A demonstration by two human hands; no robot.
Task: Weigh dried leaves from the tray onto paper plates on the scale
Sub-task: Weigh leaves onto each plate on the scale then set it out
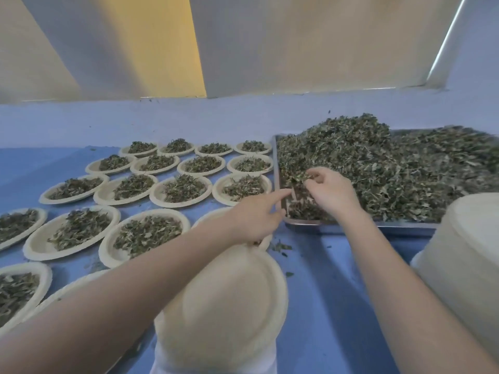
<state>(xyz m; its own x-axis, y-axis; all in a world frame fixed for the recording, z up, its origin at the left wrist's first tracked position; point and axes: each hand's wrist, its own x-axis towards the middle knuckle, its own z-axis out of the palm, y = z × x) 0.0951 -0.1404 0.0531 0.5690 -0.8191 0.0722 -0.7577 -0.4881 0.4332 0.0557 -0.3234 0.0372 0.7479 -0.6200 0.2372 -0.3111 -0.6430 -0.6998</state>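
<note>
Your right hand [330, 193] is in the tray [359, 227], at 1 o'clock from frame centre. Its fingers are curled and pinch a small tuft of leaves [378, 168] at the tray's near-left corner. The leaves are heaped high across the tray, the tallest mound at 12 o'clock from that hand.

Your left hand [253, 217] sits just at 9 o'clock of the right, beside the tray's left rim. Forefinger is extended toward the tray; the other fingers curl down over the far edge of an empty plate [226, 303] and hold it tilted, raised above the blue table [318, 279]. Whether a scale lies beneath that plate cannot be told; the plate and arm cover the spot.

Filled plates [151, 233] stand in rows from 9 to 11 o'clock, each carrying a small portion of leaves, rims close together or touching.

A stack of empty plates [469, 265] stands at 4 o'clock, just beside the tray's near edge. A few loose leaf scraps [280, 247] lie on the table between tray and held plate.
</note>
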